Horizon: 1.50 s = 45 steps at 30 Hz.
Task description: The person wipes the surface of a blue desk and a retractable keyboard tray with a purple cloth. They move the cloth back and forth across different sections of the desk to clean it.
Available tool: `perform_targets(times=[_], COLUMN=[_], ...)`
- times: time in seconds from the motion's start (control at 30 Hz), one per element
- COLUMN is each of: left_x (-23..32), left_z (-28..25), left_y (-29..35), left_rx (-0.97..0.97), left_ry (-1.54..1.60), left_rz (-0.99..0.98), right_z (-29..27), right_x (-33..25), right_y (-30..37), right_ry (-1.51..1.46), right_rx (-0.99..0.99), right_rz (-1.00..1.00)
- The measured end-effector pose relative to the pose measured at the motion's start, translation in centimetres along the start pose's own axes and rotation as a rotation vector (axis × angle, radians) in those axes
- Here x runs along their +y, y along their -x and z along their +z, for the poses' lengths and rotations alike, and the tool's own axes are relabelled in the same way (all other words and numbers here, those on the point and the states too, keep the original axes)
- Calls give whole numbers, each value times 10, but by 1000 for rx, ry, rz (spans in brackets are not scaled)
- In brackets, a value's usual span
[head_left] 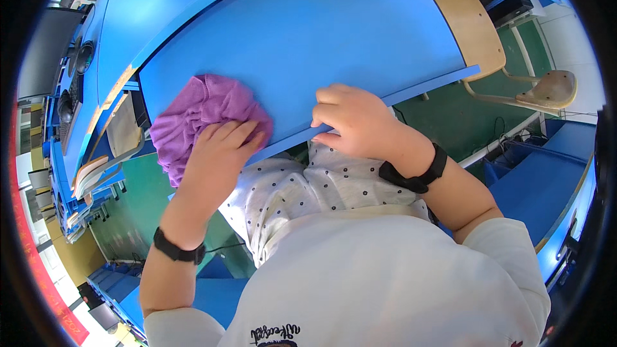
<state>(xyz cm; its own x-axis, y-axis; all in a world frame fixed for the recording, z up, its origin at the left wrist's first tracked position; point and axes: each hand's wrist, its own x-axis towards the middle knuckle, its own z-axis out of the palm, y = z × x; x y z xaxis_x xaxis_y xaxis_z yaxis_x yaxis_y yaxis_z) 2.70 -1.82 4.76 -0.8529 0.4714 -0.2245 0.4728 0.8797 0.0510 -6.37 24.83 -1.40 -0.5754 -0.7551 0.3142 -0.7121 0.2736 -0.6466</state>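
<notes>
A crumpled purple cloth (209, 99) lies bunched at the left end of the blue desktop (321, 32), and part of it hangs over the front edge. My left hand (222, 154) rests on the cloth's near side, fingers bent and closed on its folds. To the right, my right hand (353, 122) is at the desk's raised front lip (430, 85). Its fingers are loosely bent, with the thumb apart from them and nothing visible between. Each wrist wears a black band.
A wooden-seated chair (468, 29) stands beyond the desk's right end. Left of the desk are another chair (125, 130), a monitor (50, 51) and a black mouse (84, 56) on a neighbouring blue desk. Cables lie on the green floor (450, 122). Another blue desk (540, 177) is at right.
</notes>
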Motion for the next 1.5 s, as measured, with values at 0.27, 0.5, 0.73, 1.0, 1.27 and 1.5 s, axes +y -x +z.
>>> perform_targets(times=[0.27, 0.5, 0.73, 1.0, 1.27, 1.5], left_x=[18, 13, 1, 20, -3, 26], left_z=[7, 5, 6, 5, 0, -2], left_y=[-30, -19, -63, -47, -94, -94], left_rx=[83, 63, 234, 158, 126, 107], left_ry=[116, -25, 66, -3, -158, -147], left_rz=[14, -52, -22, -30, -29, -62], right_z=[1, -3, -2, 3, 7, 0], right_x=[8, 2, 1, 7, 9, 5], right_y=[3, -3, -2, -2, -6, -6], right_ry=[2, 11, 20, 12, 50, 55], right_rx=[12, -67, -63, -44, -25, -100], right_rz=[6, 62, 76, 69, 36, 122])
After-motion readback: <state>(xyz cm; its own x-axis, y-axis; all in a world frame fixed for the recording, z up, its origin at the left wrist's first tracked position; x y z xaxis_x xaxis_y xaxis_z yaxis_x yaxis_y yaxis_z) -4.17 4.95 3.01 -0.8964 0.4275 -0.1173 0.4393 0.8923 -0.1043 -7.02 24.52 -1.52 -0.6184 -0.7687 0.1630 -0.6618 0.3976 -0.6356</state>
